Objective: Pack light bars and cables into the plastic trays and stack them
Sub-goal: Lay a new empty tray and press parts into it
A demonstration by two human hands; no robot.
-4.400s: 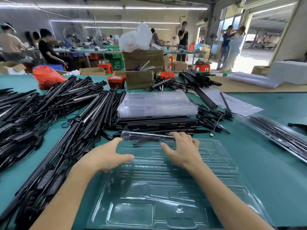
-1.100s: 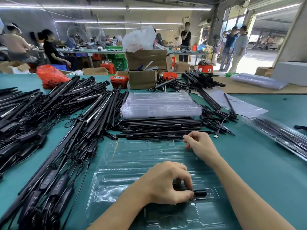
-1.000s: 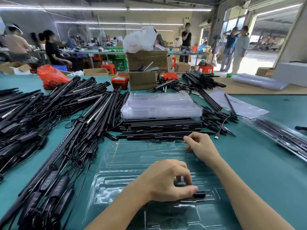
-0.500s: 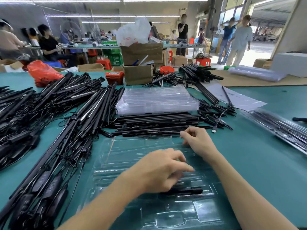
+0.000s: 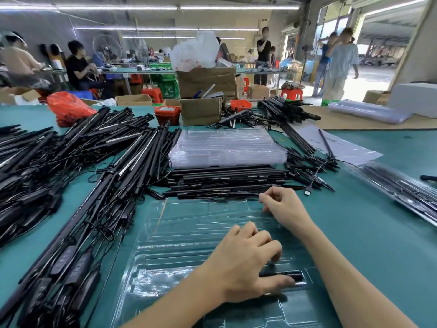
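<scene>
The green surface [image 5: 369,233] carries heaps of black light bars [image 5: 99,185] to the left and, beyond the hands, a row of bars [image 5: 224,183] lying crosswise in front of a stack of empty trays [image 5: 227,147]. Nearest the person lies the clear plastic tray [image 5: 189,235] being filled. The step in hand looks like seating a small black connector piece [image 5: 293,275] in a narrow slot at the tray's near right. To do it well, press straight down along the slot until the piece sits flush, while the other hand keeps the thin tray from sliding or flexing.

The left hand [image 5: 241,263] lies over the slot, fingers curled down, thumb stretched flat just beside the piece; whether its grip truly pinches the piece is hidden. The right hand [image 5: 281,207] rests at the tray's far right edge, fingers curled at the rim, apparently pinching it.
</scene>
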